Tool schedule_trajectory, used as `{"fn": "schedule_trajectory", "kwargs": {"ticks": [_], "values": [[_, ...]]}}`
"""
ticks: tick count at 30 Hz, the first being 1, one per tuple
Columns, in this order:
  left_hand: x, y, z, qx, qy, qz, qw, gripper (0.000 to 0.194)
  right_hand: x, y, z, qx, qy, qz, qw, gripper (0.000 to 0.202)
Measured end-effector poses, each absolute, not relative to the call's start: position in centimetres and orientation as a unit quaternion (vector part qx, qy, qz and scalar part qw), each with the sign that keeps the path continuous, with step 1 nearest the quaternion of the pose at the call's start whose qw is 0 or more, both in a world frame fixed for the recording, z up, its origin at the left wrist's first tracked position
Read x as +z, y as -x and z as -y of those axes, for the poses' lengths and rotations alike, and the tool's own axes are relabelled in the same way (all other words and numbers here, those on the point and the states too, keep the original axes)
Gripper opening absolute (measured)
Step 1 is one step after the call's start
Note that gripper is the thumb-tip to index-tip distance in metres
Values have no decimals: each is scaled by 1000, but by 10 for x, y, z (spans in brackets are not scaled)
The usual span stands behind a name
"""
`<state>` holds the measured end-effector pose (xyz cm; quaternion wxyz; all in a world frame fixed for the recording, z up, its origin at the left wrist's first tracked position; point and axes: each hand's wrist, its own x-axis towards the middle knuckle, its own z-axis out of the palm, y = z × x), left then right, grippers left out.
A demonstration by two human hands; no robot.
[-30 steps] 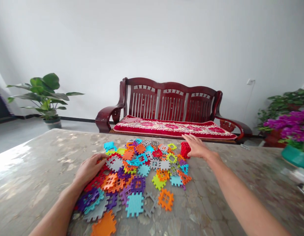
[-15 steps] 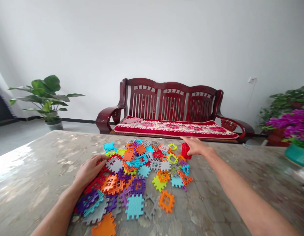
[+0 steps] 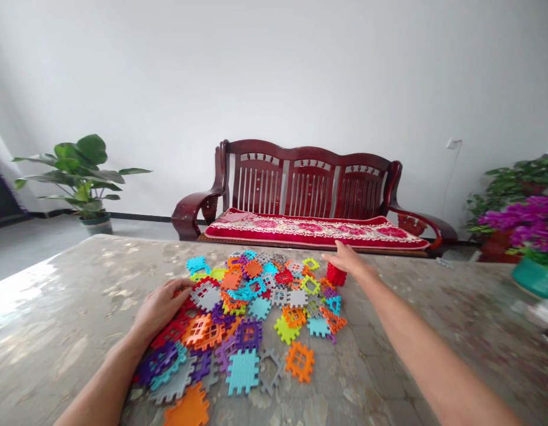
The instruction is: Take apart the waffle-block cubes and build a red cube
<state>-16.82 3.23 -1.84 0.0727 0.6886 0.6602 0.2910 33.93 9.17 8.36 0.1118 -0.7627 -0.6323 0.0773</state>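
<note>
Flat toothed plastic tiles in orange, purple, blue, gray, red and lime lie in a loose heap on the table (image 3: 367, 367). Beside the heap's left edge rests my left hand (image 3: 165, 303), its fingertips at the red tiles and a gray tile (image 3: 206, 296); nothing is seen held in it. At the far right of the heap stands a small red stack (image 3: 335, 274). My right hand (image 3: 348, 260) is just above and behind this stack, fingers apart, with nothing visible in it. Nearer to me lie an orange window tile (image 3: 300, 361) and a light blue tile (image 3: 242, 372).
Beyond the table is a dark red wooden bench (image 3: 309, 183) with a red patterned cover (image 3: 318, 231). A potted plant (image 3: 90, 177) stands on the floor at left. Purple flowers (image 3: 529, 222) in a teal pot (image 3: 538, 278) are at right.
My right hand has lifted slightly off the red stack and no longer touches its side; the stack now shows more fully. My left hand has stayed in place.
</note>
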Motion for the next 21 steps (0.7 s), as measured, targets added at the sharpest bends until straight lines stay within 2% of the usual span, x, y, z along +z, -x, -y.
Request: {"fn": "schedule_trajectory", "kwargs": {"ticks": [6, 12, 14, 17, 21], "values": [[-12, 163, -28, 283, -687, -665, 78, 37, 86, -322, -87, 54, 793, 602, 74, 60], [-12, 162, -28, 279, -684, -669, 80, 36, 91, -321, -80, 45, 788, 609, 76, 63], [-13, 162, -27, 282, -684, -668, 84, 36, 96, -315, -75, 9, 784, 614, 94, 64], [-11, 161, -26, 286, -682, -668, 84, 36, 100, -293, -67, -45, 721, 675, 149, 54], [-7, 158, -24, 284, -679, -672, 81, 37, 88, -253, -56, 37, 577, 800, 158, 48]]}}
